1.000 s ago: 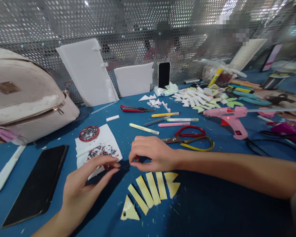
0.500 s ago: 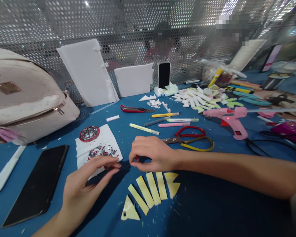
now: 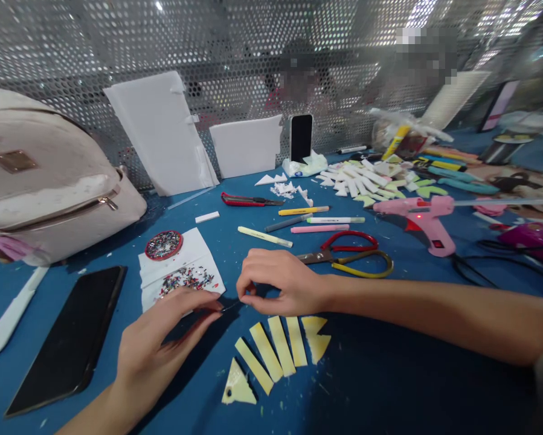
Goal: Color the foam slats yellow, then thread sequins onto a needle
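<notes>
Pinching thin, thread-like strand between narrow left hand and right hand, near far edges of flat yellow strips, with open blue desk rightward.

Blue table with yellow strips.

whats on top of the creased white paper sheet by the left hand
A round red-rimmed dish of small shiny bits overlaps its upper left; loose multicoloured bits lie lower down. The left hand hides its lower part, so anything there can't be seen.
</notes>
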A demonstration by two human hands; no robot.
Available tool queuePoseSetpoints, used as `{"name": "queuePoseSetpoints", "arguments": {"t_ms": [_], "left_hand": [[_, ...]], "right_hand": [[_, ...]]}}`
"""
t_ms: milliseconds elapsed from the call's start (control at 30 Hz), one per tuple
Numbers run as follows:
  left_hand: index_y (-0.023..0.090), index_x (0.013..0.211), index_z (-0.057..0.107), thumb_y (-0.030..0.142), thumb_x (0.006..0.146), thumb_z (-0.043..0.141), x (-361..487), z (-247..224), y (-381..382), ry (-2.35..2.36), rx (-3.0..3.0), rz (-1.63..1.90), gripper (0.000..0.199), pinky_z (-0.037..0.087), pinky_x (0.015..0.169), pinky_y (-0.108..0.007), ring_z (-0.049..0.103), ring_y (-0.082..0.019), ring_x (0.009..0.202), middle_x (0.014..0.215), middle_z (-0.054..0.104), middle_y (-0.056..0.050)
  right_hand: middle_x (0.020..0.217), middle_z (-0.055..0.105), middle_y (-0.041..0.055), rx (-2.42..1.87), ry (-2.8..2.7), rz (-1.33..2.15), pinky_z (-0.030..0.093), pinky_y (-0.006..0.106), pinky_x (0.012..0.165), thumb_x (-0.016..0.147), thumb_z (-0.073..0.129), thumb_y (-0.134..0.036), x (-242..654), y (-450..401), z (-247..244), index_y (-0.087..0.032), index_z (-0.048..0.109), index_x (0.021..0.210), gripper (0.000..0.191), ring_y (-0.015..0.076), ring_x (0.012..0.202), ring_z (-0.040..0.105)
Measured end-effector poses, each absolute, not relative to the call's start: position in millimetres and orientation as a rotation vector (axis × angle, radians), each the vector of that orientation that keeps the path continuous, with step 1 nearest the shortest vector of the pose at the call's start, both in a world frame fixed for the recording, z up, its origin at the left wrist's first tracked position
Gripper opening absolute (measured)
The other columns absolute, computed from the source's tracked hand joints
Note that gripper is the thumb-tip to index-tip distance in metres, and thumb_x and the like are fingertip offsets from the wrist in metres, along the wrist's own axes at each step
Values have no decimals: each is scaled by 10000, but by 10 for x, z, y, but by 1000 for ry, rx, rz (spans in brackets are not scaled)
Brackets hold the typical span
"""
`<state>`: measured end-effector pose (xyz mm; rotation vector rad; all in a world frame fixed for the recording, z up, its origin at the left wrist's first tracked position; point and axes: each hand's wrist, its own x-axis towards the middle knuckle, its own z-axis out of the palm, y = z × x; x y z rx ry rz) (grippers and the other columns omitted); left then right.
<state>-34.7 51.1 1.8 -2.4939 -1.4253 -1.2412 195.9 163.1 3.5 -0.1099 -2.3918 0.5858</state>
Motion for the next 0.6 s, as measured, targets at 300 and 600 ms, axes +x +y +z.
{"name": "queuePoseSetpoints", "arguments": {"t_ms": [300, 600], "left_hand": [[210, 1092, 689, 200, 980, 651, -331, 9, 500, -1327, -2478, -1183, 118, 545, 878, -191, 732, -106, 863, 948, 759, 16], [212, 1105, 693, 177, 969, 665, -340, -9, 506, -1337, -2482, -1203, 144, 543, 896, -196, 729, -106, 880, 968, 757, 16]], "right_hand": [[802, 616, 21, -112, -2426, 582, 409, 276, 733, 990, 528, -186, 1971, 1629, 34, -166, 600, 905, 113, 144, 787, 494], [803, 607, 19, -103, -2418, 571, 408, 279, 738, 992, 517, -190, 1982, 1629, 42, -164, 597, 905, 121, 143, 787, 489]]}}
